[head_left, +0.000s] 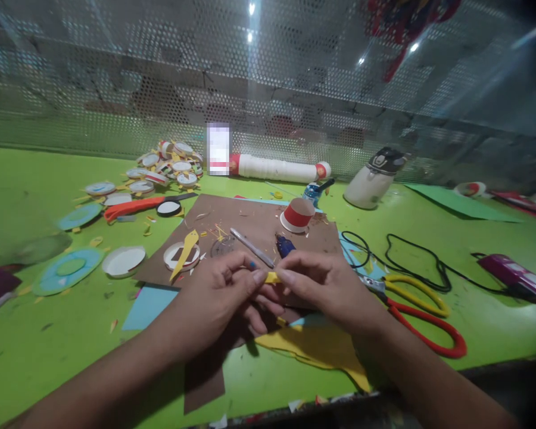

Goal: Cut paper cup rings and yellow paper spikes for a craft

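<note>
Between the fingertips of both hands sits a small yellow paper piece [272, 277]. My left hand [232, 286] pinches its left end with thumb and finger, the other fingers curled below. From the other side my right hand [324, 283] pinches it too. Under the hands lies a brown paper sheet [232, 214]. On it are a silver pen [250, 245], a dark blue pointed tool [284, 244] partly behind my right hand, and a white paper lid [172, 255] with a yellow cutout [188, 250] across it. Larger yellow paper [312, 345] lies below my right hand.
Scissors [417, 310] with red and yellow handles lie at right, near a black cord [420, 253]. Behind stand a red-and-white paper cup [298, 215], a white jug [370, 182] and stacked white cups [277, 169]. An orange cutter [136, 207] and several decorated lids [183, 167] are at left.
</note>
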`<action>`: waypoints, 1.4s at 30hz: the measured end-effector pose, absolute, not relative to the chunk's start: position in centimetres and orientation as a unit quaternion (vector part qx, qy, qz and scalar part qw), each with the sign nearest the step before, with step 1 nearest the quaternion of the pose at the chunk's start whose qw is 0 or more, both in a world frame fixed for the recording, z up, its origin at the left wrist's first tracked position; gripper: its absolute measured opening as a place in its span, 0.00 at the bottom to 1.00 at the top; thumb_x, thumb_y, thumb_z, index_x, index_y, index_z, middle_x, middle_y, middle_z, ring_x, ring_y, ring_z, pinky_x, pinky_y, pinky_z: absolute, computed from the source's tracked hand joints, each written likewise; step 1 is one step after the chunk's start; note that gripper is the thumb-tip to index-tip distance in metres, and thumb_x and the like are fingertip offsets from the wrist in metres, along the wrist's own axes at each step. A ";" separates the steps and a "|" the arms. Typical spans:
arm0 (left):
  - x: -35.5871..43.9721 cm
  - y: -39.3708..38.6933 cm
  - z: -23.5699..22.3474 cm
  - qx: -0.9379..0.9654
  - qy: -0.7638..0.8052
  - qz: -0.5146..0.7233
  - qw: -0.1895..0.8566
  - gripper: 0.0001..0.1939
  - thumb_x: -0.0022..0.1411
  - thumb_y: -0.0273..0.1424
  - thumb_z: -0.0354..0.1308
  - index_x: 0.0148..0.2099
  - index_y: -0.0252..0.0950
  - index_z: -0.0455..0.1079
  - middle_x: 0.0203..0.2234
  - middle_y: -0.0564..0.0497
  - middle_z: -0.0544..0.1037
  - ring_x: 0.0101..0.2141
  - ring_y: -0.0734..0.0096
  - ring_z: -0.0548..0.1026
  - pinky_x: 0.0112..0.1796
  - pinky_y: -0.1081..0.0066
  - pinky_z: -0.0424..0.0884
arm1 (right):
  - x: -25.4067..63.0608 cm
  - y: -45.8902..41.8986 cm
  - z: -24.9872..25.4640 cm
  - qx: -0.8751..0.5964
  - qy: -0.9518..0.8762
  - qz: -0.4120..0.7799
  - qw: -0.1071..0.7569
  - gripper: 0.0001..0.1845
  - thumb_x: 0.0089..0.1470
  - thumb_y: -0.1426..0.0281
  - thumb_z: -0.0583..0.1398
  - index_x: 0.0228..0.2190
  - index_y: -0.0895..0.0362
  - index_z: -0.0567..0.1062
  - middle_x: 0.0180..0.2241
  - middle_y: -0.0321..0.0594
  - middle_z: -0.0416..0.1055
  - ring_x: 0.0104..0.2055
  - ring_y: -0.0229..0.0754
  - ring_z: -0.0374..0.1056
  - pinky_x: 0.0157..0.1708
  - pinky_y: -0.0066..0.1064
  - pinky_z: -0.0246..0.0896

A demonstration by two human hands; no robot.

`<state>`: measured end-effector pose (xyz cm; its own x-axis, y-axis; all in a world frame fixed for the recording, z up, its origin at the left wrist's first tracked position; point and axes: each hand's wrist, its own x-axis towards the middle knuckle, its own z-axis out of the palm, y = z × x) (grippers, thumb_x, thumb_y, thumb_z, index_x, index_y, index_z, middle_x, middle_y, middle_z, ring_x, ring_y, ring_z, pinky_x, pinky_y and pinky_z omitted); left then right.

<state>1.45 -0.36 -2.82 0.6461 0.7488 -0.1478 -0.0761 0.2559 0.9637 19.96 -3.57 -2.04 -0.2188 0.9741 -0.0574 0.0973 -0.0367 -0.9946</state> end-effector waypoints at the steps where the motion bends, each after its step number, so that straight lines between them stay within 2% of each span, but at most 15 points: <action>1: 1.5 -0.4 -2.8 0.546 0.313 0.282 0.724 0.09 0.62 0.34 0.56 0.36 0.32 0.67 0.27 0.46 0.81 0.22 0.73 0.77 0.25 0.74 0.74 | 19.9 -3.6 -2.1 -0.479 -0.557 0.544 0.406 0.11 0.53 0.62 0.63 0.30 0.57 0.75 0.23 0.32 0.71 0.24 0.31 0.64 0.24 0.22 0.58; 5: 1.7 -0.5 -2.9 0.548 0.309 0.290 0.721 0.09 0.62 0.35 0.56 0.35 0.33 0.66 0.27 0.47 0.80 0.22 0.72 0.77 0.26 0.71 0.75 | 19.9 -3.6 -2.5 -0.489 -0.535 0.555 0.408 0.11 0.52 0.62 0.64 0.29 0.58 0.75 0.22 0.32 0.70 0.21 0.30 0.62 0.20 0.21 0.55; 9: 1.9 -0.6 -2.8 0.556 0.325 0.285 0.710 0.09 0.63 0.34 0.55 0.35 0.33 0.66 0.27 0.47 0.80 0.22 0.73 0.77 0.23 0.75 0.73 | 20.0 -3.5 -2.7 -0.493 -0.514 0.565 0.417 0.11 0.50 0.63 0.66 0.29 0.59 0.76 0.21 0.32 0.70 0.20 0.28 0.60 0.20 0.19 0.52; 13: 1.9 -0.6 -2.8 0.567 0.339 0.285 0.694 0.09 0.64 0.34 0.53 0.34 0.33 0.65 0.27 0.47 0.79 0.22 0.73 0.77 0.21 0.76 0.72 | 20.1 -3.3 -2.8 -0.482 -0.498 0.582 0.426 0.10 0.49 0.63 0.67 0.29 0.58 0.76 0.22 0.31 0.70 0.22 0.27 0.61 0.21 0.18 0.53; 18: 1.8 -0.6 -2.9 0.568 0.326 0.284 0.700 0.09 0.64 0.34 0.53 0.35 0.33 0.64 0.27 0.47 0.79 0.24 0.70 0.78 0.21 0.76 0.73 | 20.3 -3.2 -3.2 -0.476 -0.491 0.595 0.422 0.12 0.48 0.62 0.67 0.30 0.58 0.76 0.23 0.33 0.71 0.24 0.31 0.64 0.23 0.22 0.57; 26: 1.8 -0.5 -3.1 0.538 0.315 0.279 0.730 0.10 0.63 0.36 0.54 0.36 0.33 0.65 0.28 0.45 0.80 0.27 0.67 0.79 0.22 0.76 0.72 | 20.1 -3.2 -3.0 -0.492 -0.493 0.584 0.417 0.15 0.50 0.59 0.66 0.28 0.58 0.74 0.20 0.32 0.68 0.22 0.30 0.61 0.21 0.22 0.54; 33: 1.9 -0.8 -2.5 0.573 0.361 0.290 0.677 0.08 0.60 0.33 0.59 0.36 0.33 0.67 0.24 0.50 0.79 0.18 0.78 0.74 0.19 0.80 0.68 | 19.9 -3.3 -3.1 -0.506 -0.484 0.576 0.421 0.17 0.49 0.57 0.66 0.28 0.59 0.73 0.23 0.35 0.72 0.23 0.33 0.65 0.22 0.23 0.56; 39: 1.8 -0.7 -3.0 0.578 0.363 0.286 0.673 0.10 0.61 0.35 0.56 0.33 0.33 0.67 0.24 0.48 0.79 0.19 0.73 0.76 0.19 0.77 0.71 | 19.7 -3.3 -3.0 -0.490 -0.503 0.576 0.418 0.17 0.51 0.56 0.64 0.25 0.58 0.71 0.18 0.30 0.66 0.18 0.29 0.57 0.18 0.23 0.52; 42: 1.7 -0.6 -3.2 0.576 0.366 0.286 0.672 0.11 0.62 0.36 0.55 0.33 0.33 0.66 0.24 0.47 0.79 0.19 0.73 0.76 0.18 0.77 0.71 | 19.7 -3.3 -3.0 -0.491 -0.509 0.571 0.417 0.18 0.51 0.56 0.64 0.25 0.58 0.71 0.18 0.30 0.65 0.17 0.29 0.57 0.18 0.23 0.52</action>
<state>1.74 -0.59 -3.22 0.5680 0.8069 -0.1622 0.0375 0.1715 0.9845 19.71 -3.31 -3.02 -0.1701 0.9759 -0.1365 0.0248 -0.1342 -0.9906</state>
